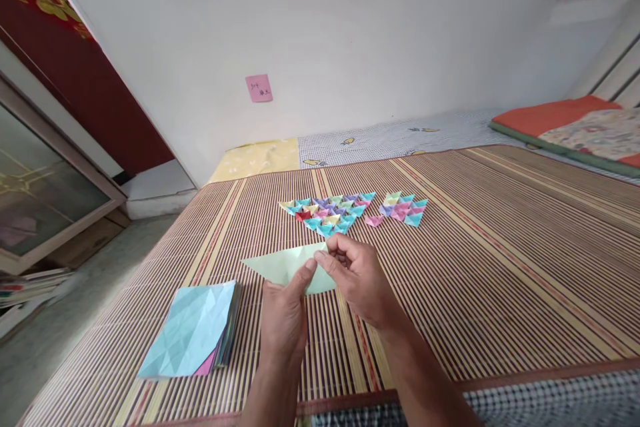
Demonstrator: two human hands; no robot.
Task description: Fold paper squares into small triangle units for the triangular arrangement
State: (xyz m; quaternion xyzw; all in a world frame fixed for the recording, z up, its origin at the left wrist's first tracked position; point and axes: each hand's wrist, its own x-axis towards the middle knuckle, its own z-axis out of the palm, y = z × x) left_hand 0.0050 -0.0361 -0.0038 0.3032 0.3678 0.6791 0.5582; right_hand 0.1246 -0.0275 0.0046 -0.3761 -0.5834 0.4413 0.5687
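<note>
A pale green sheet of paper [283,263], folded with a long point toward the left, is held above the striped mat between both hands. My left hand [285,313] grips its lower edge, thumb on top and the other fingers hidden beneath. At the paper's right end, my right hand [357,273] pinches it between thumb and curled fingers. Just beyond the hands lie small folded paper boats [330,210] in several colours, laid in a triangular group. A smaller group of paper boats [403,208] sits to its right, with one pink boat [374,221] between the groups.
To the left, a stack of creased paper sheets [193,330] has a light blue sheet on top. The striped mat [500,247] covers the bed. A folded orange quilt [560,113] lies at the far right. A pink note [259,88] is on the white wall.
</note>
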